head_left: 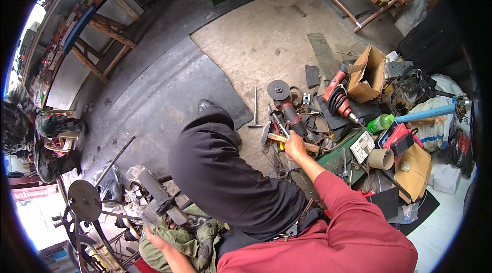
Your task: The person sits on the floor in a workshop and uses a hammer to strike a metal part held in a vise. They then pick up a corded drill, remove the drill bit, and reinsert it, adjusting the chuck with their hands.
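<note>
My right hand [295, 147] is closed among the tools on the floor at my right side. It lies across the wooden handle of a hammer [310, 147], whose metal head [266, 132] shows to the left. A slim silver-and-dark tool [279, 123] runs up to the fingertips; which of the two the fingers grip is hidden. A red angle grinder [290, 113] with a dark disc lies just beyond. My left hand [157, 239] is low on the left, against olive-green cloth [169, 247] and beside a grey metal bar [163, 196]; its fingers are mostly hidden.
A red drill [341, 99], open cardboard box [367, 74], green bottle [380, 123] and tape roll [381, 159] crowd the right. A thin T-shaped hammer [255, 111] lies ahead. At left stand a disc on a metal frame [85, 200] and a person in camouflage [51, 137].
</note>
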`<state>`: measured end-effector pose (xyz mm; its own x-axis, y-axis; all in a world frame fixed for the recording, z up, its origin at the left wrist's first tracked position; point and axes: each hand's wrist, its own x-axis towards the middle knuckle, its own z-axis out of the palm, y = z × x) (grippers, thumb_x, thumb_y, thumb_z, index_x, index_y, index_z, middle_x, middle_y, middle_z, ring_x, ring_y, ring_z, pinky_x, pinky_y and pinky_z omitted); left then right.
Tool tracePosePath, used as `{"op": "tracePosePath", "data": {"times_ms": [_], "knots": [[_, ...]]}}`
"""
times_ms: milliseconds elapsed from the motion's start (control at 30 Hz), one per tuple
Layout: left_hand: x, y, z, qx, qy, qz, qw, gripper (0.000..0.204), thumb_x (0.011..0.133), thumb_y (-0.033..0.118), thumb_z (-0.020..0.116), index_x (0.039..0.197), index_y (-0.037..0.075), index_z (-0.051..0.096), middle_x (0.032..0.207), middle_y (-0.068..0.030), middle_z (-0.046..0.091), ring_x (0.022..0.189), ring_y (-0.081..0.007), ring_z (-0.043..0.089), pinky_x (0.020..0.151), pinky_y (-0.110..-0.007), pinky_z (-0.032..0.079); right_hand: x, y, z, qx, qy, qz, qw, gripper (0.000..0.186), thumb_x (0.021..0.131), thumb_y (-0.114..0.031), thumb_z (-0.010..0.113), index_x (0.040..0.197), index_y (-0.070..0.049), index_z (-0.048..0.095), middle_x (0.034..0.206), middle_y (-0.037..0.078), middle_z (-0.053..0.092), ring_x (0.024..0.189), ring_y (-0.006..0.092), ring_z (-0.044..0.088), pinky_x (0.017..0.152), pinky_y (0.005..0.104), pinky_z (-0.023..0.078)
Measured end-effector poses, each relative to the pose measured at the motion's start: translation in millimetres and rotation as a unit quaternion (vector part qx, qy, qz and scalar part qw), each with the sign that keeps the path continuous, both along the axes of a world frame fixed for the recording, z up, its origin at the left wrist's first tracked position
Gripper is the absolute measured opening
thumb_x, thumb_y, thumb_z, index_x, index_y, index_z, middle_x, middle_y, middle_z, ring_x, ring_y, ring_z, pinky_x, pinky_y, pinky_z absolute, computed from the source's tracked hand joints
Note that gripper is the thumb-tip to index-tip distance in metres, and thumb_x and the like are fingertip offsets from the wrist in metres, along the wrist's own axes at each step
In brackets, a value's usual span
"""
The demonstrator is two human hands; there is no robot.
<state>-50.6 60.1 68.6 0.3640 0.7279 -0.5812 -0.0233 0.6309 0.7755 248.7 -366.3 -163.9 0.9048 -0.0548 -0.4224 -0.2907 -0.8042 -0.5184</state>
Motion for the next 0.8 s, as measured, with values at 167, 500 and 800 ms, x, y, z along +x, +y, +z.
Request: {"op": "tracePosePath", "data": {"times_ms": [167, 500, 800], "knots": [[0.9, 1.6, 10.7, 0.052, -0.003, -0.017, 0.998, 0.054, 0.103, 0.047, 0.03, 0.123, 0.007, 0.062, 0.095, -0.0099, 0.07, 0.076, -0.0245, 0.066, 0.056, -0.04, 0.052, 11.2, -6.3, 15.8, -0.007, -0.053, 0.064, 0.997, 0.042, 0.089, -0.004, 0.061, 0.13, 0.0, 0.056, 0.117, 0.029, 0.06, 0.106, 0.0499, 0.062, 0.092, 0.0556, 0.051], [-13.9, 13.6, 19.8, 0.059, -0.059, -0.013, 0.996, 0.052, 0.105, 0.042, 0.032, 0.126, 0.005, 0.061, 0.1, -0.0112, 0.071, 0.078, -0.0249, 0.068, 0.057, -0.037, 0.053, -50.4, -12.4, 28.2, -0.054, -0.117, 0.12, 0.984, 0.042, 0.086, -0.007, 0.067, 0.127, 0.001, 0.059, 0.137, 0.026, 0.049, 0.126, 0.0444, 0.049, 0.106, 0.0523, 0.04], [-41.1, 15.4, 21.8, 0.102, -0.069, 0.037, 0.992, 0.045, 0.104, 0.04, 0.04, 0.119, 0.005, 0.064, 0.093, -0.009, 0.07, 0.064, -0.0226, 0.064, 0.053, -0.035, 0.05, 0.0, 15.3, 103.5, 0.678, 0.224, -0.226, 0.663, 0.07, 0.108, -0.054, 0.033, 0.136, 0.005, 0.058, 0.121, 0.022, 0.071, 0.109, 0.0325, 0.072, 0.098, 0.0444, 0.057]]}}
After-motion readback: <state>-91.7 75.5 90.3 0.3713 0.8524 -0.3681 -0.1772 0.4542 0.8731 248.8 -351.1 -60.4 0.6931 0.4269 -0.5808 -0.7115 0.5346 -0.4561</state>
